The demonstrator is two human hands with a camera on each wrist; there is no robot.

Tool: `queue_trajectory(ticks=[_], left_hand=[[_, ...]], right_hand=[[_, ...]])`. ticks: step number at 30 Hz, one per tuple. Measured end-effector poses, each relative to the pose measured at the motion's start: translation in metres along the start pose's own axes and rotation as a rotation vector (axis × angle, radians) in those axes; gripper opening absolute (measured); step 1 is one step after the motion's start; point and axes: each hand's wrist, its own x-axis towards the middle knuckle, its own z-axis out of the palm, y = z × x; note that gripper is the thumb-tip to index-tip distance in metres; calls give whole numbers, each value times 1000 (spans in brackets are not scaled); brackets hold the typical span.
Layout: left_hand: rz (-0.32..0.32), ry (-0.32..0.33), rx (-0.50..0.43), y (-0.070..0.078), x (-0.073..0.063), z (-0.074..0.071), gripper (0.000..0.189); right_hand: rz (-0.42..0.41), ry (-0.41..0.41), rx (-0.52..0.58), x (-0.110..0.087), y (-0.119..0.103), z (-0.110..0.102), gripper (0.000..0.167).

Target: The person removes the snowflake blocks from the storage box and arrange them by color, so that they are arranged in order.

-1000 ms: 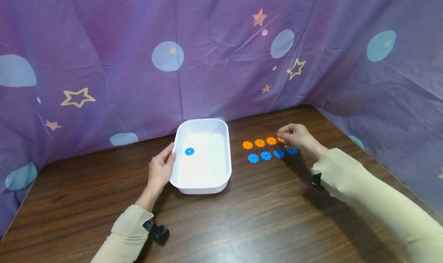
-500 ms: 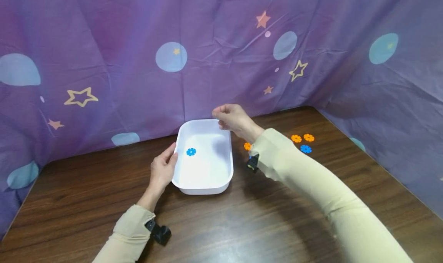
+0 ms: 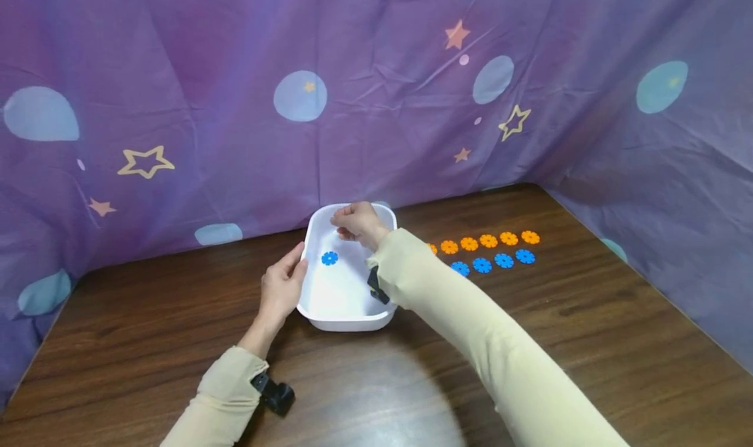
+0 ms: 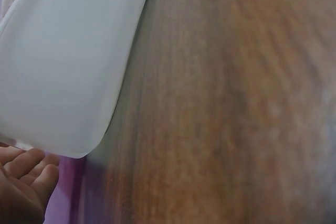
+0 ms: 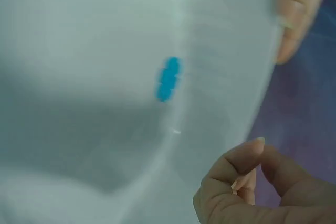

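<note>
A white plastic tray (image 3: 344, 321) stands on the table, with a single blue notched building disc (image 3: 329, 258) on its floor. My left hand (image 3: 282, 287) grips the tray's left side, thumb over the rim; in the left wrist view the fingers (image 4: 23, 166) are beside the tray's end. My right hand (image 3: 360, 223) is over the far part of the tray, its fingers curled. In the right wrist view its thumb and index fingertips come together, and nothing shows between them. The blue disc (image 5: 168, 80) lies to the left of that hand there.
Right of the tray lie a row of several orange notched discs (image 3: 488, 241) and a nearer row of several blue ones (image 3: 504, 261), the left ends partly behind the right sleeve (image 3: 441, 297). A purple patterned cloth (image 3: 235, 120) hangs behind the wooden table (image 3: 147, 303).
My right hand has moved left from the orange discs, past the tray's far right corner, to over the tray. The left hand keeps its grip. The view has shifted slightly.
</note>
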Motion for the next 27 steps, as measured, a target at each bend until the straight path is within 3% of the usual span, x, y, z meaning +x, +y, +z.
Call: queue_trajectory(ticks=[2, 5, 8, 10, 13, 27], left_hand=[[-1, 1, 7, 0, 0, 0, 40], [1, 2, 11, -1, 0, 1, 40], [-3, -1, 6, -1, 0, 1, 40], [-5, -4, 3, -1, 0, 1, 40], [-4, -3, 2, -1, -1, 1, 40], [29, 25, 21, -1, 0, 1, 39]], right_hand=[[-8, -26, -50, 23, 23, 1, 6], [-3, -35, -156, 35, 38, 4, 6], [66, -1, -313, -4, 17, 9, 8], [71, -2, -373, -25, 8, 11, 9], [79, -25, -424, -42, 3, 14, 13], [21, -70, -587, -31, 9, 17, 23]])
